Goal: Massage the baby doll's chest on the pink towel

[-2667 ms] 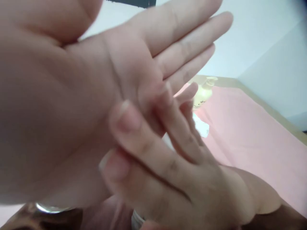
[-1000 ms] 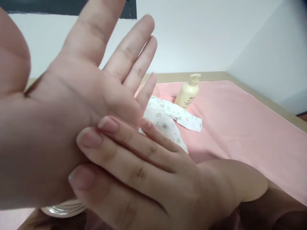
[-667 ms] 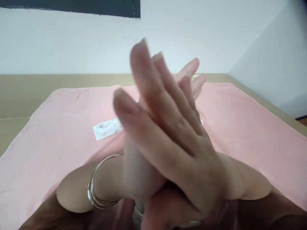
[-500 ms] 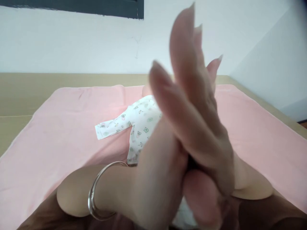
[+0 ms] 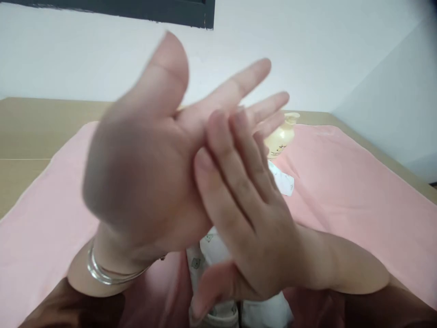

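My left hand (image 5: 146,168), with silver bangles (image 5: 97,269) at the wrist, is raised close to the camera. Its palm faces me and its fingers are stretched apart, empty. Across the palm and the base of its fingers lie the extended fingers of my right hand (image 5: 256,218), the thumb held apart lower down. Behind and below both hands, small white printed clothing (image 5: 282,178) shows only in parts: a sleeve to the right and further pieces near my lap. The hands hide most of it.
A cream pump bottle (image 5: 283,140) stands behind my left fingertips, partly covered. Pink blanket (image 5: 355,191) spreads over a tan surface (image 5: 41,123) that meets a white wall (image 5: 324,59). A dark frame (image 5: 164,12) is at the upper left.
The hands were pressed palm to palm, fingers upward. My left hand has turned its palm toward me and moved left; my right fingers have slid lower across it. The bottle has come into sight.
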Tool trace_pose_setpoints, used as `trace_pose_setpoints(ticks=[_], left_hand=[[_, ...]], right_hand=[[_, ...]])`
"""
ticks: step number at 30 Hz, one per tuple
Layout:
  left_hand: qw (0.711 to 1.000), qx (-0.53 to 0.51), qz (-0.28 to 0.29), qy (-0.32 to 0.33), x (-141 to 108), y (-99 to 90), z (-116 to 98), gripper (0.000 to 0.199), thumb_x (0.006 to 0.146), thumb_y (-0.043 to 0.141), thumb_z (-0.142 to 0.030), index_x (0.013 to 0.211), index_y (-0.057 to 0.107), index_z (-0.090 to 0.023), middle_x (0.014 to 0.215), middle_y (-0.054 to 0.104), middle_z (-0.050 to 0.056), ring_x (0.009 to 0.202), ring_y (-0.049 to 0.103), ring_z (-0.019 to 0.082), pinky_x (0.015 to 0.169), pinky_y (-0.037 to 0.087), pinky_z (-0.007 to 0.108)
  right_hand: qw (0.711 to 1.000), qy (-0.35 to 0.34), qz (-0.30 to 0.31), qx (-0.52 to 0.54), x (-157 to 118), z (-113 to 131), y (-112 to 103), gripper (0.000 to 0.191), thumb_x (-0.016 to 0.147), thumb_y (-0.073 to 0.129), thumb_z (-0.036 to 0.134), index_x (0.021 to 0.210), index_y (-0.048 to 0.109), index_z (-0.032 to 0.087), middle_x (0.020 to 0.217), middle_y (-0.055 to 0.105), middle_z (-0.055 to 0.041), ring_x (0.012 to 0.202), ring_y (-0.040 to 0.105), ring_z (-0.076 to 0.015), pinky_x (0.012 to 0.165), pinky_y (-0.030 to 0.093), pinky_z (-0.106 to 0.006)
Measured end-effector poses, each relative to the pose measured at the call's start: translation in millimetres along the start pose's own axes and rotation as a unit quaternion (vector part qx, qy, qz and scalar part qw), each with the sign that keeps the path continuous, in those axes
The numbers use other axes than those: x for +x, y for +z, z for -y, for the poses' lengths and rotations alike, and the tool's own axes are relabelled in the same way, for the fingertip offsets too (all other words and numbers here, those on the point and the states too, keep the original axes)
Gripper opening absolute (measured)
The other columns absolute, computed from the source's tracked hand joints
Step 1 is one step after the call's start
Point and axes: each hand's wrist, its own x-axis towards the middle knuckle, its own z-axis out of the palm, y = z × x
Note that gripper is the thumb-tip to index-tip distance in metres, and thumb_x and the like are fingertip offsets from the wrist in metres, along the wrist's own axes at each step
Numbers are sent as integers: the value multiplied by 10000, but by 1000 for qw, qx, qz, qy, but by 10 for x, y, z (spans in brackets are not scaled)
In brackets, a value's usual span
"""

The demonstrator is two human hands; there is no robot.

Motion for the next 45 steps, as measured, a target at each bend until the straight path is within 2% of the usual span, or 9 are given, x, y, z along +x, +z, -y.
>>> trace_pose_setpoints(ticks=[3,7,11,14,17,24,30,39,45], left_hand=[[996,-85,13,8,-87,65,-100,859,868,-185,-425,1405,453,-216,1011,718,-44,1311,467,185,960,352,509],[995,-92,29,36,-20,4,-28,772,964,-57,-539,1334,565,-268,1178,702,-21,1349,469,234,1041,422,489],[987,-136,75,32,231,-55,313,626,1031,101,-471,1343,559,-180,1159,717,64,1358,493,270,1079,468,483],[997,-56,-1,49,496,-59,748,470,1008,275,-426,1190,644,-199,1214,703,87,1290,576,273,1081,494,481],[982,67,-104,146,745,-120,1215,319,946,447,-357,1141,655,-213,1303,654,65,1300,556,235,1146,438,415],[947,241,-105,183,935,-280,1837,328,856,464,-182,1117,663,-193,1228,673,92,1207,590,241,1108,446,429],[908,346,-108,211,847,-274,1937,349,850,438,-177,1133,641,-158,1207,680,90,1161,599,234,1075,466,433],[891,377,-102,232,878,-317,2004,346,865,402,-164,1108,648,-150,1165,703,89,1109,627,216,1030,504,420],[864,377,-58,327,785,-329,2036,342,926,373,-161,1148,632,-149,1287,662,100,1275,566,200,1173,395,468]], right_hand=[[998,-26,11,51,-43,89,-45,729,917,511,481,1474,347,39,1578,336,-157,1506,85,-305,1269,177,-483],[993,25,-53,100,-91,130,-96,454,943,493,368,1324,580,135,1431,550,-128,1392,441,-289,1142,459,-472],[978,-3,-127,165,-117,-75,-28,332,931,488,255,1184,669,141,1135,745,-113,1131,682,-235,931,617,-356],[977,76,-90,178,-157,-356,191,297,952,449,222,1122,689,176,932,783,-66,915,750,-191,808,640,-311],[977,189,-26,100,-234,-610,545,326,967,418,261,1085,711,181,1164,732,-119,1154,668,-259,1001,564,-447],[964,221,135,65,-289,-961,969,500,972,323,271,1350,561,47,1484,482,-162,1442,372,-289,1229,266,-516],[898,387,208,10,-243,-1091,884,799,971,308,566,1506,281,-27,1573,300,-240,1479,270,-349,1204,283,-530],[960,213,182,2,-332,-758,903,524,970,292,234,1431,472,62,1565,373,-150,1496,244,-296,1236,220,-504],[917,318,235,43,-275,-1171,899,731,990,296,511,1535,237,27,1620,207,-180,1510,186,-316,1228,199,-543]])
